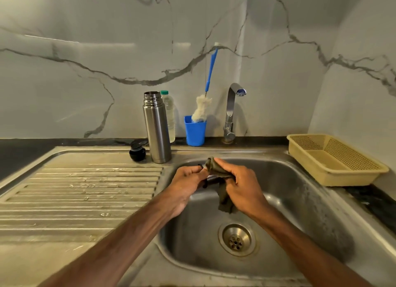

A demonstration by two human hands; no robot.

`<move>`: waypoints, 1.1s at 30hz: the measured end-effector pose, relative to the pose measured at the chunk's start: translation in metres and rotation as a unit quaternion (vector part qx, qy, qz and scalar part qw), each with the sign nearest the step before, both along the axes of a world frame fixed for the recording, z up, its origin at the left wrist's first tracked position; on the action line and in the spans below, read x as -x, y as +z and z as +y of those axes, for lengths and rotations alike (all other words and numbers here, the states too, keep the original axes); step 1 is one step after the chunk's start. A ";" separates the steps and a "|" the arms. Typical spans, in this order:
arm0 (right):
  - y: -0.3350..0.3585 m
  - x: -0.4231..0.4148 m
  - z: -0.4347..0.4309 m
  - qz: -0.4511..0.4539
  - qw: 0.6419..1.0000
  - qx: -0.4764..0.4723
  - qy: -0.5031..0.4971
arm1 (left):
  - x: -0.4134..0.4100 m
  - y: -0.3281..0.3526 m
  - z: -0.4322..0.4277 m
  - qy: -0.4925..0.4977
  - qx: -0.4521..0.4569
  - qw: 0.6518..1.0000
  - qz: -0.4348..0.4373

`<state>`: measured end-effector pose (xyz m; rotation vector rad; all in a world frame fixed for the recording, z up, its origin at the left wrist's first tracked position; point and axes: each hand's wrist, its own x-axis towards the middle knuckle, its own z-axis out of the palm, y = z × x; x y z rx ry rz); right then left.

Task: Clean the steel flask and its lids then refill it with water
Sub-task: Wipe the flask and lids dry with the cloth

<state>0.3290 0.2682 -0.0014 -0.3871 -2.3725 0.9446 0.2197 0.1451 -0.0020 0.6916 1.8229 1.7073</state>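
Tall uncapped steel flask (157, 132) upright on sink rim (246, 151), round black lid (137, 151) just beside | left hand (188, 178), right hand (241, 180): grips closed on dark olive cloth (214, 166) over basin | wiping stage, likely; refill outstanding.

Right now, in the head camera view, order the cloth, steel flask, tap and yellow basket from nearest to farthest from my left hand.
1. Cloth, right beside the left hand, centre.
2. Steel flask, just behind, to the left.
3. Tap, back centre.
4. Yellow basket, far right.
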 end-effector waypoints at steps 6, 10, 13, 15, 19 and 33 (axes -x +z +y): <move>0.000 -0.009 -0.002 -0.034 0.999 -0.003 -0.001 | 0.003 0.007 -0.001 0.038 -0.027 0.999 0.013; 0.001 -0.005 -0.005 -0.054 0.998 0.020 -0.001 | 0.004 0.003 -0.005 0.019 -0.022 0.999 0.035; 0.004 -0.007 -0.003 -0.048 0.999 0.017 -0.009 | 0.000 0.002 -0.005 0.011 -0.030 0.998 0.055; 0.008 -0.011 -0.006 -0.014 1.000 0.010 0.000 | 0.003 0.003 -0.003 0.021 -0.032 0.997 0.073; 0.006 -0.006 0.002 -0.047 0.998 0.019 -0.023 | -0.002 0.001 -0.002 -0.013 -0.020 0.995 0.093; 0.017 -0.009 0.005 0.005 0.997 -0.070 0.030 | 0.002 0.002 -0.003 -0.070 0.011 0.963 0.259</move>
